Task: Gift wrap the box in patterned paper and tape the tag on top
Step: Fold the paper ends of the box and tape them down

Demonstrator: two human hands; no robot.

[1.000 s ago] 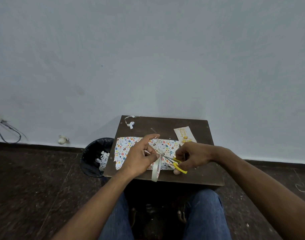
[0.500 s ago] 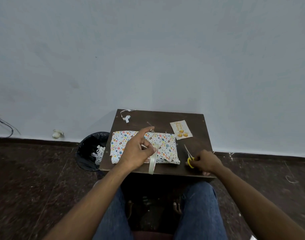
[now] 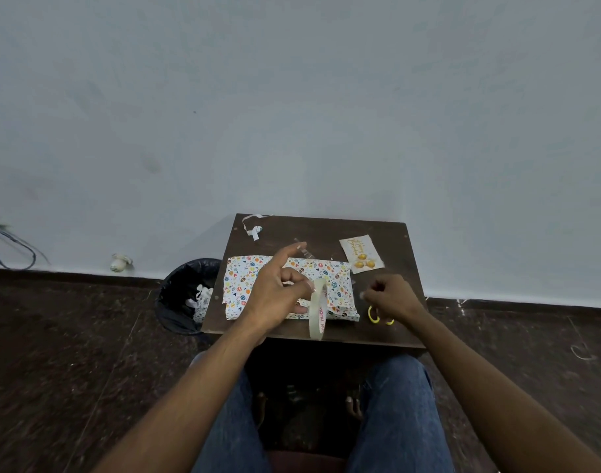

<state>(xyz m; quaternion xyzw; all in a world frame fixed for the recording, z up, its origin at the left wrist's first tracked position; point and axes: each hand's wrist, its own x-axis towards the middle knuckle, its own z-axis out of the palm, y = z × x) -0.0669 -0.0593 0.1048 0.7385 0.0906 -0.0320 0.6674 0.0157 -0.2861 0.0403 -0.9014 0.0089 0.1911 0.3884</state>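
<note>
Head view. Wrapped box: centre of bench. Left hand, over the box: tape roll hooked on curled fingers, forefinger extended, likely carrying a cut strip. Right hand, right of the box: loosely curled, empty, above yellow scissors. Tag: beyond the box's right corner, awaiting taping.

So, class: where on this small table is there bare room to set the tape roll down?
Free: the far strip of the table between the paper scrap and the gift tag. Crowded: the middle under the wrapped box, and the near right by the scissors.
</note>
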